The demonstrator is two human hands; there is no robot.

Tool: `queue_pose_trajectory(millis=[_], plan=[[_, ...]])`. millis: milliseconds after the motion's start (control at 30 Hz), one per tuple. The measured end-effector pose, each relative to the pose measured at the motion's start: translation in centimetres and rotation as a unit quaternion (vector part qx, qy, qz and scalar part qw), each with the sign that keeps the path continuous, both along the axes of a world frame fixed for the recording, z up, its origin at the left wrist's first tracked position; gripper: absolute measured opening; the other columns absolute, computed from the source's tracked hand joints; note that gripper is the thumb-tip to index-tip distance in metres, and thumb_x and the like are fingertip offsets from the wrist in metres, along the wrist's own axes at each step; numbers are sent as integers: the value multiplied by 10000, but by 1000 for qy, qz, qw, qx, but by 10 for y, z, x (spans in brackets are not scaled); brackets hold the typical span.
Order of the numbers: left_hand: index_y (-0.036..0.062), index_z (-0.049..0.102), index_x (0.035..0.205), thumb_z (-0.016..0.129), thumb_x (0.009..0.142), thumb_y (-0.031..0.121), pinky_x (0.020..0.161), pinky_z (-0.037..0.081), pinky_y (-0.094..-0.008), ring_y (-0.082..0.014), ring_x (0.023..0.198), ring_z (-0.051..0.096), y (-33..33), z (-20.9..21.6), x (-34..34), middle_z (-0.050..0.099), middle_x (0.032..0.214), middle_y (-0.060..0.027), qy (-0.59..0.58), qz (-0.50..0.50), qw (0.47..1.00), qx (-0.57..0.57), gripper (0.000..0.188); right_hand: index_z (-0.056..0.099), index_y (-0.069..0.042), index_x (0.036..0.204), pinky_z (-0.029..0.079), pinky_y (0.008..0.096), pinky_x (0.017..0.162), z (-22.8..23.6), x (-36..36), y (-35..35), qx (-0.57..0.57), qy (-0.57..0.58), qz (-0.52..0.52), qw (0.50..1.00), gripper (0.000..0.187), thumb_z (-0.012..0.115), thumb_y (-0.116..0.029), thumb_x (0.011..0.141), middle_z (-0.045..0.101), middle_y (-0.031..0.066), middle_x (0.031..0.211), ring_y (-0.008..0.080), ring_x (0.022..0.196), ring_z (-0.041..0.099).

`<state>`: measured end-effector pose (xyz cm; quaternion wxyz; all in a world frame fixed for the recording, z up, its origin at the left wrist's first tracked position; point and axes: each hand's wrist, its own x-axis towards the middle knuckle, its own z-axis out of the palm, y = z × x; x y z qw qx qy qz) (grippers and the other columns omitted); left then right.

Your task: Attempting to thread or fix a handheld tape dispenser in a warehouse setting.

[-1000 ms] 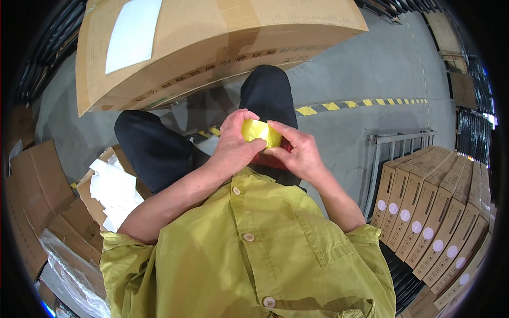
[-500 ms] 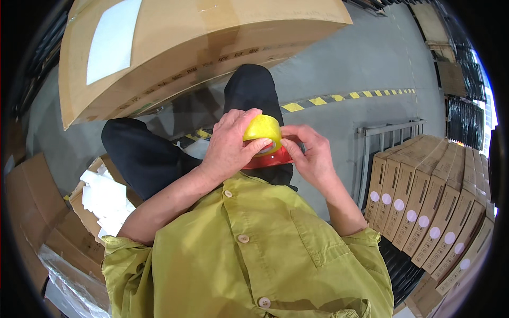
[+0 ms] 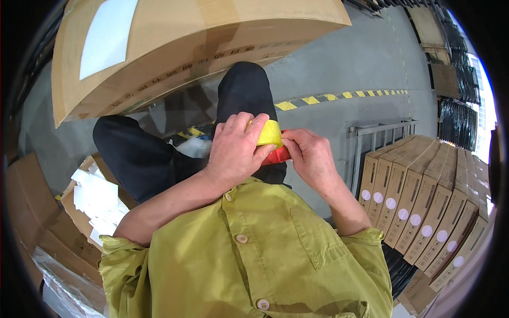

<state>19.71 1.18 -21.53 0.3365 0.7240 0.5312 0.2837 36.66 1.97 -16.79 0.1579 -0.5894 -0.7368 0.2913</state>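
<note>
Over my lap I hold a roll of clear yellow packing tape point(image 3: 271, 133), with a red tape dispenser point(image 3: 278, 156) showing just beneath it. My left hand point(image 3: 236, 144) is closed round the roll's left side, fingers over its top and thumb below. At the right edge of the roll, the thumb and forefinger of my right hand point(image 3: 312, 153) pinch together at the tape. Whether a loose tape end lies between them is too small to see. Most of the dispenser is hidden behind both hands.
A large carton point(image 3: 212, 50) with a white sheet point(image 3: 108, 37) stands ahead. To the left, an opened box point(image 3: 79, 212) holds white pieces point(image 3: 101, 199). Flat cartons point(image 3: 419, 196) are lined up on the right beside a metal rail point(image 3: 379, 130). Yellow-black tape point(image 3: 328, 97) marks the floor.
The tape roll has turned and moved slightly right, so its core opening no longer shows. My left hand has shifted with it; my right hand still pinches at its edge.
</note>
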Motion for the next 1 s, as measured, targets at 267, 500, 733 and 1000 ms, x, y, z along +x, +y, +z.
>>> queue_pose_trajectory(millis=[267, 500, 733, 1000], plan=[[31, 503, 1167, 701, 718, 215, 840, 392, -399, -300, 973, 491, -3, -1, -2, 508, 1037, -125, -8, -20, 1000, 2, 524, 488, -16, 763, 441, 440, 543, 6, -1, 9, 1, -69, 142, 987, 98, 571, -4, 711, 538, 146, 706, 360, 655, 552], [33, 499, 1177, 688, 703, 166, 857, 384, -400, -294, 988, 485, -3, -2, -5, 506, 1048, -124, -30, -30, 999, -6, 527, 462, -21, 735, 434, 413, 534, 3, -1, 16, 9, -75, 195, 978, 139, 590, -43, 686, 510, 127, 682, 334, 650, 531], [38, 500, 1178, 683, 713, 184, 858, 383, -396, -287, 988, 487, -2, 0, -6, 508, 1046, -119, -14, -46, 999, -18, 520, 492, -14, 765, 450, 387, 528, -10, 5, 11, 23, -42, 137, 989, 105, 584, -38, 721, 531, 123, 692, 307, 646, 552], [33, 498, 1175, 689, 723, 211, 858, 390, -406, -298, 981, 492, 0, -3, -7, 510, 1044, -127, -29, -49, 998, -9, 522, 577, 14, 984, 502, 250, 604, -7, 16, 6, -208, 222, -50, 951, 151, 593, -7, 835, 603, 102, 988, 106, 757, 581]])
